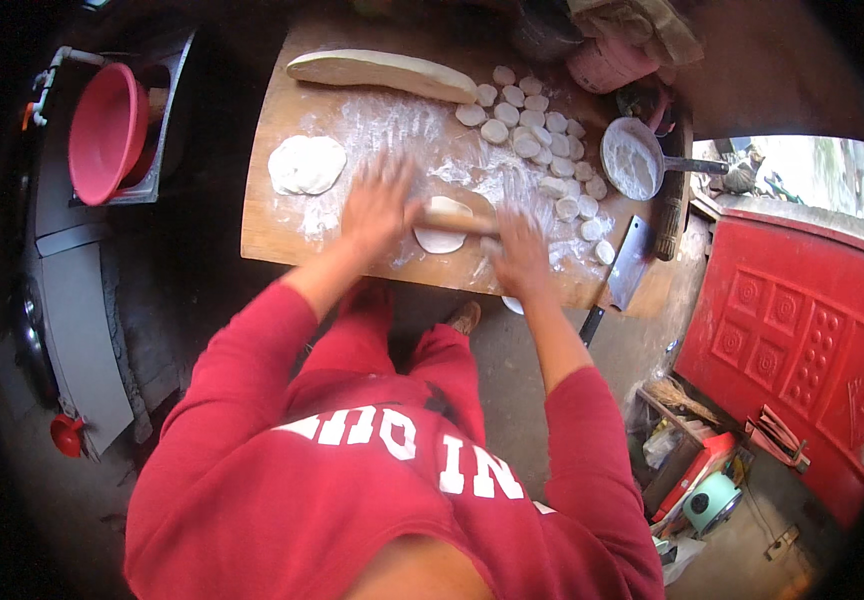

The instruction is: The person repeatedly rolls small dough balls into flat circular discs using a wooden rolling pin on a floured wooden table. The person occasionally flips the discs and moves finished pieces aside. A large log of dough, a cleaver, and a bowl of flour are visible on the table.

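My left hand [381,204] and my right hand [522,251] are on the two ends of a wooden rolling pin [459,222], fingers pointing away from me and blurred. Under the pin lies a flattened round of dough [441,241] on the floured wooden board [267,232]. To the left of my left hand is a pile of white, round dough sheets [306,165]. A long, thick strip of dough [383,73] stretches along the far side. Several small dough discs [507,114] are scattered beyond and to the right of my right hand.
A cleaver [629,259] rests at the right, its handle over the board's near edge. Behind it stands a pan of flour [633,161], handle pointing right. A pink tub [610,64] sits at the back right. Far left, a red basin [107,135] tilts in a sink.
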### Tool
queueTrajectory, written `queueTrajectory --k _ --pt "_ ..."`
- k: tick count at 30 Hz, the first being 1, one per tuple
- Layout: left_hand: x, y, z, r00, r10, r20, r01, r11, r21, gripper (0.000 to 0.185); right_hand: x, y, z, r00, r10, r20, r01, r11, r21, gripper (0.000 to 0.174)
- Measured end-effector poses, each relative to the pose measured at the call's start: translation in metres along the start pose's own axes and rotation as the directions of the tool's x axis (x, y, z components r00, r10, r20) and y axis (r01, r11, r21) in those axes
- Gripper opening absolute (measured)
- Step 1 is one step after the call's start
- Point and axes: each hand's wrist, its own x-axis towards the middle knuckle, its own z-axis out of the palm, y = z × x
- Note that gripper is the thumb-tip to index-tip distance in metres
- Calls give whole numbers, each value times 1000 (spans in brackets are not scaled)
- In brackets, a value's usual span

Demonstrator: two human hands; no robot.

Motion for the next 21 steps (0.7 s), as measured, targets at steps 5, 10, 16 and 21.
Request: queueTrajectory --k 5,10,16,21 --pt "-90 22 12 994 109 15 -103 968 -227 71 -35 -31 -19 996 -47 -71 48 999 8 61" --pt "-10 -12 13 987 38 -154 -91 933 -349 38 16 -24 -17 1000 7 18 -7 999 -38 59" --pt "-6 35 3 992 -127 -17 113 925 -362 16 -26 -40 -6 1000 11 -25 -12 999 -34 48" --pt "-7 40 1 973 -218 74 226 840 -493 10 -44 -44 -12 999 32 22 -33 997 66 43"
